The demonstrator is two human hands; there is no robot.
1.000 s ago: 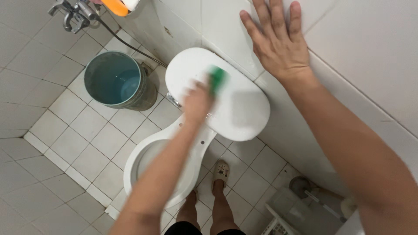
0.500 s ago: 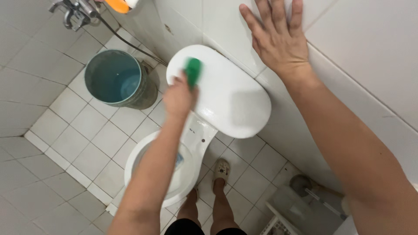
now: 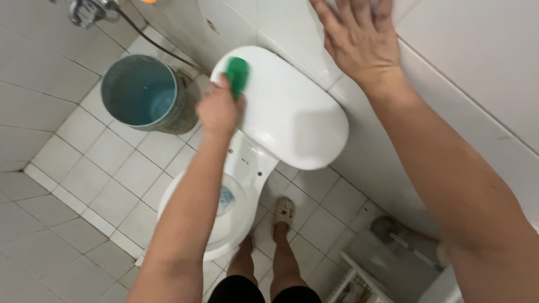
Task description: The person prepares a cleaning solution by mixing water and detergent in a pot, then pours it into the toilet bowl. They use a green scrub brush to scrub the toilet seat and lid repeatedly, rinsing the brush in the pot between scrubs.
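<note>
My left hand (image 3: 218,111) grips a green scrub sponge (image 3: 237,75) and presses it onto the left end of the white toilet tank lid (image 3: 292,118). My right hand (image 3: 359,39) lies flat, fingers spread, on the white tiled wall above the tank. Below the tank sits the white toilet bowl (image 3: 224,224), partly hidden by my left forearm. My legs and one slipper (image 3: 284,213) stand beside the bowl.
A teal bucket (image 3: 140,92) holding water stands left of the tank. A metal tap (image 3: 87,11) with a dark hose is mounted at the top left. A toilet brush (image 3: 393,230) and a white plastic basket (image 3: 359,280) sit at the lower right.
My left hand has slid the green sponge from the lid's middle to its left end. The right hand stays on the wall. The view has shifted slightly.
</note>
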